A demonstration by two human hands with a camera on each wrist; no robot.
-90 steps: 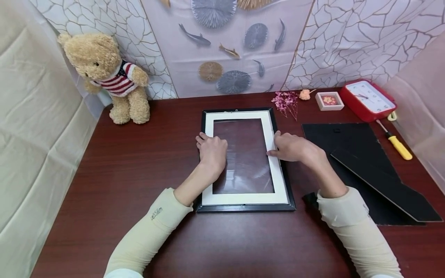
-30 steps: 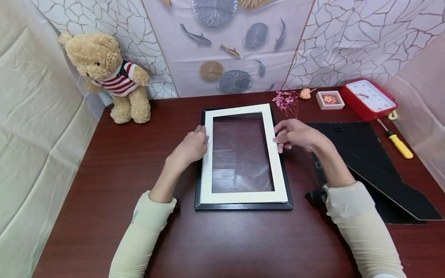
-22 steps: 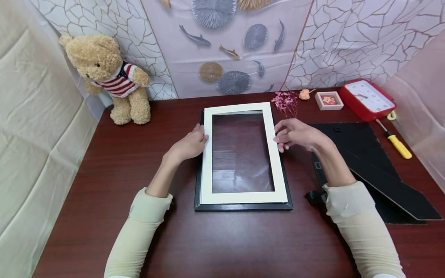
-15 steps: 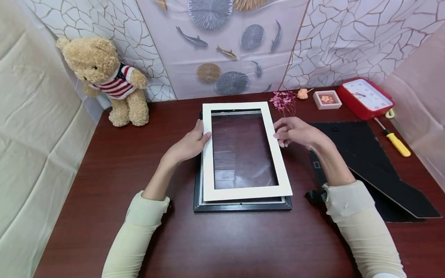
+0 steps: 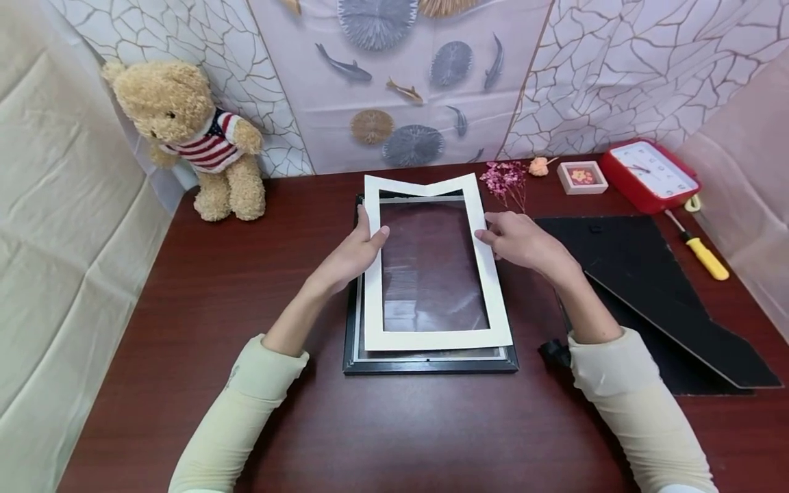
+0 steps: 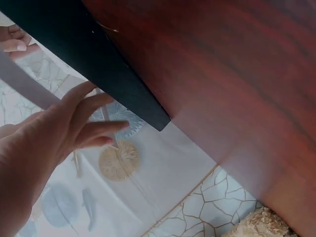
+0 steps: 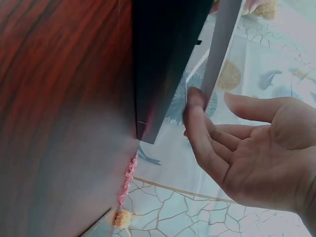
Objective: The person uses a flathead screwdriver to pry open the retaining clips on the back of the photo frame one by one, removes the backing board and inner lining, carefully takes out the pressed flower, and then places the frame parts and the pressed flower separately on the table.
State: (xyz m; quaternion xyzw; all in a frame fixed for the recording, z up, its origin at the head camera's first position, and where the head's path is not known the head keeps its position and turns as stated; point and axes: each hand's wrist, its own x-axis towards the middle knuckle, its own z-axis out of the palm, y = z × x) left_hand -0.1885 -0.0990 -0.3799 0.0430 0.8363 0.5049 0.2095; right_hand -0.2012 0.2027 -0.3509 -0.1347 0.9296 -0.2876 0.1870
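A white picture mat (image 5: 437, 340) is raised at a slant over the black picture frame (image 5: 431, 368), its far strip bent down into a V. My left hand (image 5: 353, 259) holds the mat's left strip, thumb on top. On the right strip, my right hand (image 5: 527, 245) pinches with thumb above and fingers at the outer edge. Through the mat's opening shows a clear pane (image 5: 431, 281) inside the frame, a pale inner border around it. In the right wrist view the mat (image 7: 222, 49) stands off the frame's side (image 7: 165, 64), index finger behind it.
A black backing board (image 5: 622, 246) with its stand leg (image 5: 684, 329) lies at right, beside a yellow-handled screwdriver (image 5: 705, 257). Behind are a red clock (image 5: 653, 177), a small box (image 5: 582, 178), pink dried flowers (image 5: 505, 181) and an orange flower (image 5: 539, 166). A teddy bear (image 5: 191, 140) sits back left.
The mat, lying in the frame at first, has come up out of it, and its far strip has buckled. My left hand has shifted from across the frame to the mat's left strip.
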